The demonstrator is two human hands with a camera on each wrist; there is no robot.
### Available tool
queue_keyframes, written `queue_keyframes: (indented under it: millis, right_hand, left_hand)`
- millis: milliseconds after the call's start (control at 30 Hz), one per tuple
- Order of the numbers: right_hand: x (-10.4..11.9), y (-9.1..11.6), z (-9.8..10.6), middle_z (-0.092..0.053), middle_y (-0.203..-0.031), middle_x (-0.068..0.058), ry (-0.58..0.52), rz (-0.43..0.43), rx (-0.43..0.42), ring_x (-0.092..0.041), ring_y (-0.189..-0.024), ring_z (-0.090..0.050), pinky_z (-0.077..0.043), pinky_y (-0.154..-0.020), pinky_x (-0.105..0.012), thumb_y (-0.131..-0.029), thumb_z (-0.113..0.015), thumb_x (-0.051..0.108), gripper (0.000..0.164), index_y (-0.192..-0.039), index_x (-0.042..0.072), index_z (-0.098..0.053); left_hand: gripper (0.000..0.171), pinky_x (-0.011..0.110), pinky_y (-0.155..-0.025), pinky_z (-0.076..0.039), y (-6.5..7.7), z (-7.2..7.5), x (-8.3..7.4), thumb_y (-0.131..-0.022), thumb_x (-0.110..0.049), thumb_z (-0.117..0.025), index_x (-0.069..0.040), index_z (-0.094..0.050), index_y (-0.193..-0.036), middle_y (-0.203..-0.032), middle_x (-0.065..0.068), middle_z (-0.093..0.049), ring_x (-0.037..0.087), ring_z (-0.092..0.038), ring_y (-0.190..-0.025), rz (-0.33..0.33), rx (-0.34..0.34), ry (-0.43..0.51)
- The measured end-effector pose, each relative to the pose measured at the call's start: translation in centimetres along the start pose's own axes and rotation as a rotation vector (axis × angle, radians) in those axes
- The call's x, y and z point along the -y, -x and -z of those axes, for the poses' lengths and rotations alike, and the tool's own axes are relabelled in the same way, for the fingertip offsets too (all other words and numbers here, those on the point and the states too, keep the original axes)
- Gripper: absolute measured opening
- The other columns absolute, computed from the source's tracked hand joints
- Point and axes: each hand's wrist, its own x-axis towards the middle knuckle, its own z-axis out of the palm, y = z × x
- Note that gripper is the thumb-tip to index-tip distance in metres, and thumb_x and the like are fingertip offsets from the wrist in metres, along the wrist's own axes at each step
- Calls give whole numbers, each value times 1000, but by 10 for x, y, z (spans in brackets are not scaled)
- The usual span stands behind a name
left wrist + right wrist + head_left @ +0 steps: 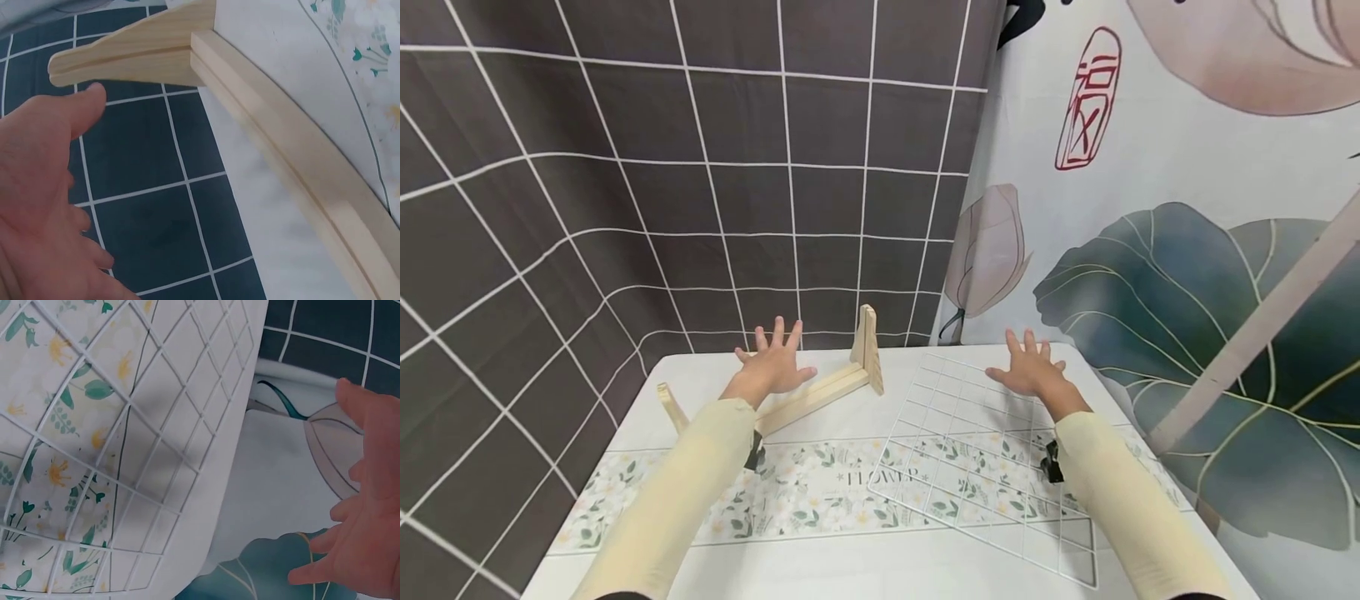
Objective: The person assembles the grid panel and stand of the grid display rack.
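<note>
Both hands are held out with fingers spread, and neither holds anything. My left hand (772, 363) hovers over a pale wooden stand (816, 398), a grooved bar with an upright end piece (868, 346) at its right. In the left wrist view the thumb overlaps the region just below the tip of one end piece (125, 53), and the grooved bar (281, 131) runs off to the lower right. On the other side, my right hand (1028, 367) is above the far right part of a white wire grid panel (970, 450). That grid (165, 434) fills the left of the right wrist view.
The white table (805, 575) has a floral printed band (820, 492) across it. Behind hangs a dark curtain with white grid lines (737, 200). At right is a white curtain with large leaf prints (1187, 292), with a pale pole (1255, 333) slanting in front.
</note>
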Motion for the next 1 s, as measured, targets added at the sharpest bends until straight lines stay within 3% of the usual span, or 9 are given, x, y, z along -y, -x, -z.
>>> queue_keyframes:
  millis: [167,333,533,733,833,1000]
  right_hand:
    - [-5,1,-4,10,-164,-37,-28,-33,14,-68,-146,2,-11,-108,-86,-98,-56,49,98,-162,3,0]
    - [-12,0,-10,6,-164,-38,-46,-90,11,-69,-144,-11,-21,-111,-81,-98,-58,46,97,-162,0,-2]
    - [-21,1,-20,-9,-158,-43,-59,-171,-3,-68,-140,-21,-28,-110,-78,-99,-56,39,88,-158,-8,-12]
    - [-34,9,-28,-15,-152,-47,-58,-255,22,-69,-137,-24,-34,-107,-76,-98,-55,40,89,-155,-13,-12]
    - [-42,14,-33,-14,-151,-48,-78,-297,34,-68,-137,-23,-35,-107,-75,-98,-54,41,91,-155,-14,-9]
    - [-54,21,-42,-17,-147,-49,-139,-357,30,-68,-134,-25,-38,-102,-74,-98,-53,42,92,-153,-17,-10]
  left_hand:
    - [89,87,-107,-12,0,-5,-6,-101,-45,-55,-12,-3,-165,-170,25,6,60,5,-151,-9,-48,18]
    - [85,86,-107,-16,-1,-13,-14,-100,-43,-56,-9,-10,-164,-169,26,-2,60,-3,-151,-9,-55,25]
    - [77,76,-108,-34,-6,-35,-22,-99,-39,-58,-4,-26,-160,-164,28,-25,53,-28,-149,-21,-77,3]
    - [70,62,-100,-50,-10,-56,-38,-98,-37,-61,-1,-38,-154,-148,27,-46,46,-49,-132,-23,-91,40]
    - [68,57,-99,-53,-12,-65,-49,-97,-36,-63,1,-42,-150,-140,26,-51,42,-53,-124,-29,-80,64]
    - [70,56,-108,-48,-12,-80,-70,-97,-39,-64,3,-43,-149,-142,26,-50,44,-52,-130,-22,-32,92]
